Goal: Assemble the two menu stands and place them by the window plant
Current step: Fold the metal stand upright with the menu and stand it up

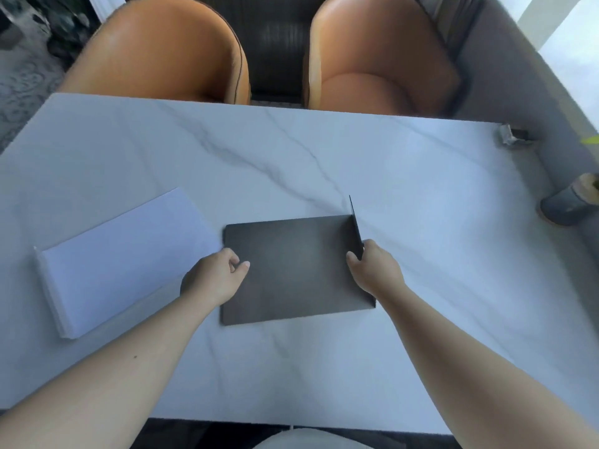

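Note:
A dark grey flat panel lies on the white marble table, near its front. A second thin dark panel stands on edge along the flat panel's right side, and my right hand grips it between thumb and fingers. My left hand rests on the flat panel's left edge, fingers curled and thumb on top. A white stand piece with a raised lip lies flat to the left, apart from both hands.
Two orange chairs stand beyond the table's far edge. A dark plant pot sits at the right by the window, with a small metal object at the far right corner. A dark plant fills the top left.

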